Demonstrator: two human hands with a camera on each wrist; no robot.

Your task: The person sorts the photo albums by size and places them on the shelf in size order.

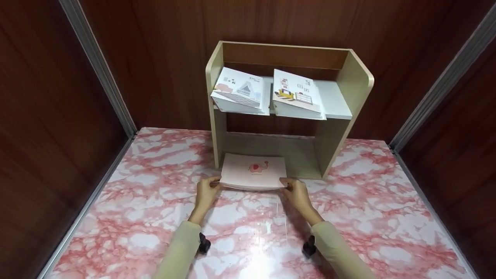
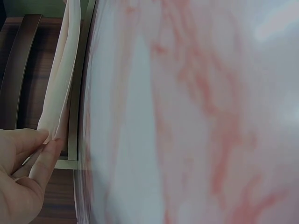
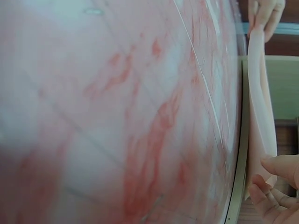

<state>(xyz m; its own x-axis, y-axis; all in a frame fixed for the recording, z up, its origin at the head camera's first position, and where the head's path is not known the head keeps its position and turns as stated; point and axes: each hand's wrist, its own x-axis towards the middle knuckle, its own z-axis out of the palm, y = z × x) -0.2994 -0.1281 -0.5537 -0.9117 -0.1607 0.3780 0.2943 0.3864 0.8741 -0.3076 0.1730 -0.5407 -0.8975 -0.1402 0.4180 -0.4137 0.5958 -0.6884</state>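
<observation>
A pale pink booklet (image 1: 240,172) with a red elephant on its cover lies across the front of the shelf's lower board. My left hand (image 1: 207,193) pinches its near left corner between thumb and fingers. At the near right corner, my right hand (image 1: 297,195) pinches it the same way. From the left wrist, the booklet (image 2: 63,84) appears edge-on, its layers slightly bowed apart between thumb and fingertips. The right wrist view has the booklet (image 3: 261,93) running between both hands, with the right hand (image 3: 280,186) at its lower end.
A two-tier wooden shelf (image 1: 341,128) stands against the brown back wall. On its upper board lean two thick white books, one with a grey building (image 1: 240,91), one with a yellow vehicle (image 1: 296,95). The red-and-white marbled table (image 1: 155,217) extends around it, between brown side panels.
</observation>
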